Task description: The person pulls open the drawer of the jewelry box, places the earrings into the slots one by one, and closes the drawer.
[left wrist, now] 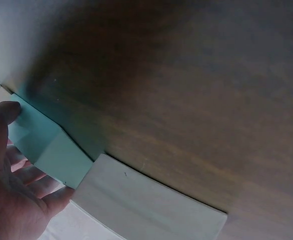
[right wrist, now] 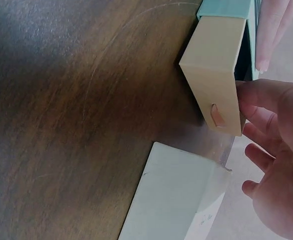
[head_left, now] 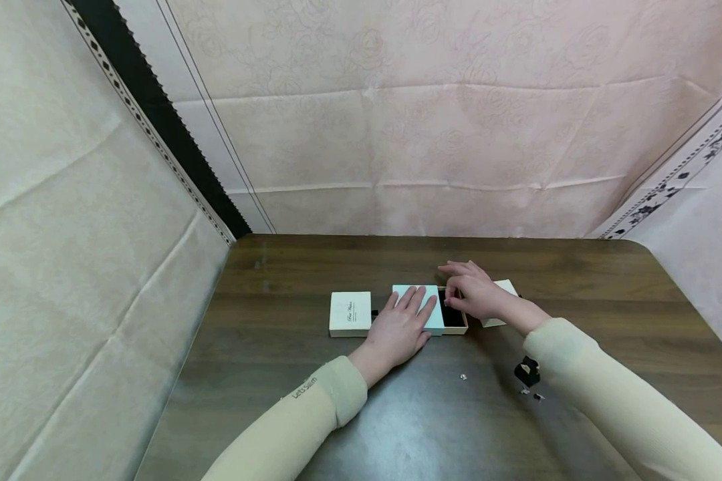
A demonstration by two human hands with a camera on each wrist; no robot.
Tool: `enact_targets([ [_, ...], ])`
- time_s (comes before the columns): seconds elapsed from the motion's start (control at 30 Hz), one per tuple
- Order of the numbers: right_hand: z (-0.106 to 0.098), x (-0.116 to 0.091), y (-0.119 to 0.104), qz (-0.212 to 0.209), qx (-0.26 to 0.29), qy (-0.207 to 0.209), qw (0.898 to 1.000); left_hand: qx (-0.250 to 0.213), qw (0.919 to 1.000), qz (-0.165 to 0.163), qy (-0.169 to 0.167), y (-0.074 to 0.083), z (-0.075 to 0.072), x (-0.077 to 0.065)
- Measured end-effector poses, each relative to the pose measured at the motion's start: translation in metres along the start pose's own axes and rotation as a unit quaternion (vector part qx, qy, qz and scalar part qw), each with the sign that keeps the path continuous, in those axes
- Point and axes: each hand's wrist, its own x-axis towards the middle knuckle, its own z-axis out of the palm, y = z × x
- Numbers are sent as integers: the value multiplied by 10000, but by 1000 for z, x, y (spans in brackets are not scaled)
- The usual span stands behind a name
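Observation:
A teal box sleeve (head_left: pixel 436 322) lies on the table with its cream drawer (head_left: pixel 455 331) pulled partly out to the right. The drawer's inside is dark. My left hand (head_left: pixel 397 335) rests flat over the sleeve, fingers spread. In the left wrist view its thumb touches the sleeve's near side. My right hand (head_left: pixel 474 294) is at the drawer, thumb and forefinger bent toward its dark inside. Whether they pinch something small there is hidden. The right wrist view shows those fingertips at the drawer's end wall (right wrist: pixel 211 95), which has a small slot.
A white box (head_left: pixel 350 312) with dark lettering stands left of the sleeve. Another white box (head_left: pixel 507 286) lies partly behind my right hand. Nearer me are a small black piece (head_left: pixel 527 371) and tiny silvery pieces (head_left: pixel 463 377). Fabric hangs behind the wooden table (head_left: pixel 313 264).

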Motion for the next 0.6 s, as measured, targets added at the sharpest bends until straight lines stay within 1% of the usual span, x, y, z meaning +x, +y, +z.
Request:
enact_targets([
  [0.33,0,0,2,-52,-185,114,9998,19,10000,-20,-56,0,0,0],
  [0.6,-2,1,3,3,103,26,9999,37,10000,-11,-87,0,0,-1],
])
